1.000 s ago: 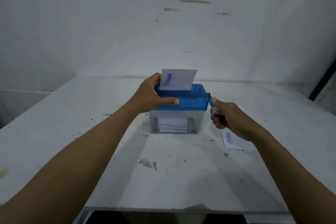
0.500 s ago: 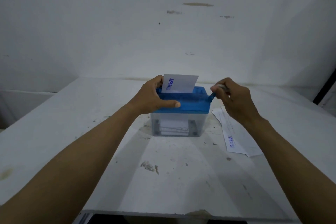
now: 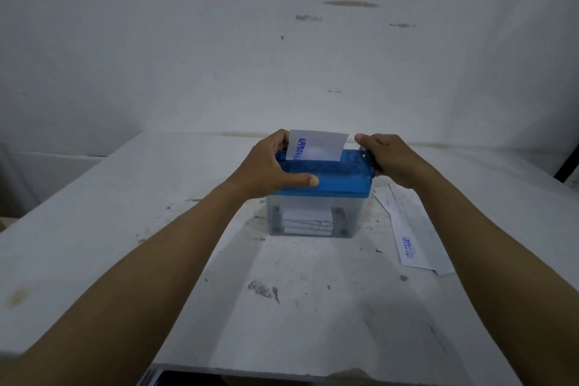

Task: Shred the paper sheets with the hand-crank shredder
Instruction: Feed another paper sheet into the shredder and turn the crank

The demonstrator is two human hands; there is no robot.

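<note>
Left hand (image 3: 272,166) bears down on the left end of the shredder (image 3: 340,180), thumb along the blue lid's front edge and fingers curled over the back, its grip closed on the lid to pin the unit to the white counter (image 3: 282,307); a sheet (image 3: 319,147) stamped in blue stands upright in the top slot, its lower part already inside; below, white strips (image 3: 308,222) lie piled in the clear bin (image 3: 354,219); at the lid's right end the right hand (image 3: 388,157) has its grip wrapped tight round the crank (image 3: 367,157), whose handle is hidden inside the fist; spare sheets (image 3: 410,235) lie flat on the counter just right of the bin. The step in hand appears to be cranking this sheet through. The next move likely calls for steady turns while the left hand holds the unit firm, until the sheet clears the slot; then a spare sheet must be lifted and fed in square.
</note>
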